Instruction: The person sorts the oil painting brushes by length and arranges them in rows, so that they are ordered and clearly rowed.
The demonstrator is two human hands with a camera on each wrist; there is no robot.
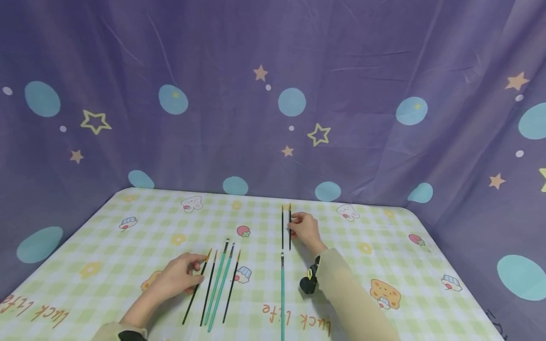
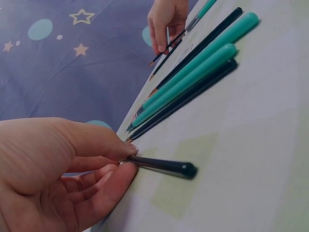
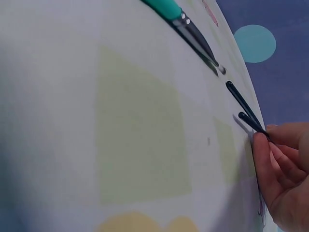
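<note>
Eight slim paintbrushes lie in two groups on a bench [image 1: 418,303] spread with a checked cloth, a purple curtain [image 1: 204,118] hanging behind, in a job that looks partway through. At right, three brushes run in straight lines: a slim black brush [image 1: 282,229] near the far edge, a teal brush [image 1: 282,298] nearly end to end with it on the near side, and a second black brush [image 1: 290,241] alongside, which the right hand [image 1: 306,229] holds in a thumb-and-finger grip closed on the handle. That one appears close to its place, though it has not been let go; whether it is raised off the cloth, the pictures do not settle. At left, five brushes spread in a loose, slanting fan: two teal brushes [image 1: 219,293] in the middle, an inner black brush [image 1: 207,293] and a right-hand black brush [image 1: 231,289] flanking them, and an outermost black brush [image 1: 191,303] pinched by the left hand [image 1: 181,273], its grip likewise closed. Judging by the layout alone, the neat right-hand lines look all but done for these three, while the five at left seem yet to be squared up.
</note>
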